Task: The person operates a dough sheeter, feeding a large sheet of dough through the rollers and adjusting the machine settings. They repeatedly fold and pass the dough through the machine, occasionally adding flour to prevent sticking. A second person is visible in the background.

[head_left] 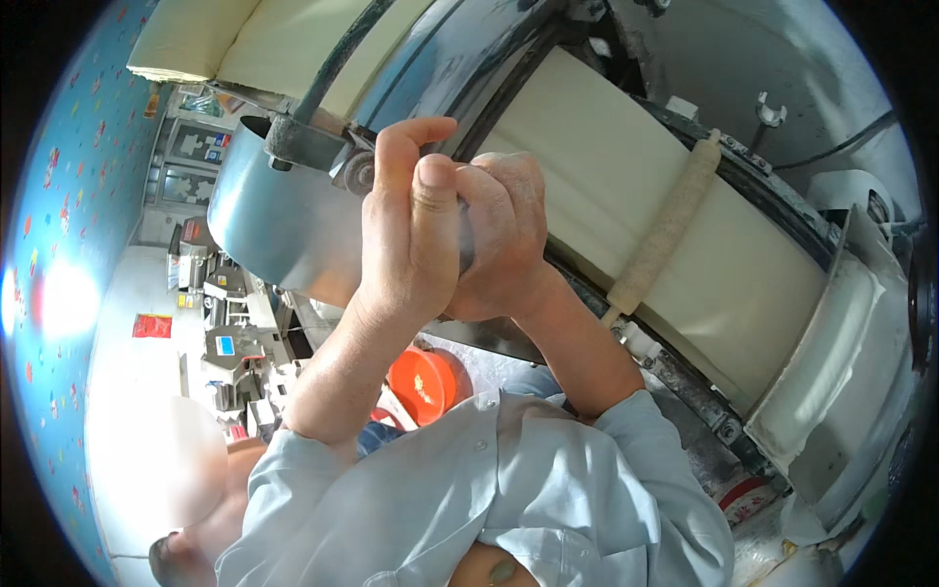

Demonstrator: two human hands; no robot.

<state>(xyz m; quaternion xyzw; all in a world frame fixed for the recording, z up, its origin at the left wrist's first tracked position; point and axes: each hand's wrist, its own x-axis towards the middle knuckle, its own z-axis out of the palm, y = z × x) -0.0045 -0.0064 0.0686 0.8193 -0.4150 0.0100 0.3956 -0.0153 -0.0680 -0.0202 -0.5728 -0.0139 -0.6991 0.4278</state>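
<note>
Pale sheet lies along the machine under a rolling pin, seemingly spread but not wound on it — left hand and right hand clasped, fingers bent, anything between them hidden.

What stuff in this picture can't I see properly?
In the head view:
Anything between the left hand and the right hand: the clasped hands themselves hide it.
The upper part of the pale-yellow dough roll: cut off by the top edge.
The lower part of the red basin: hidden by the shirt.
Details of the grey background machines: too small.
</note>
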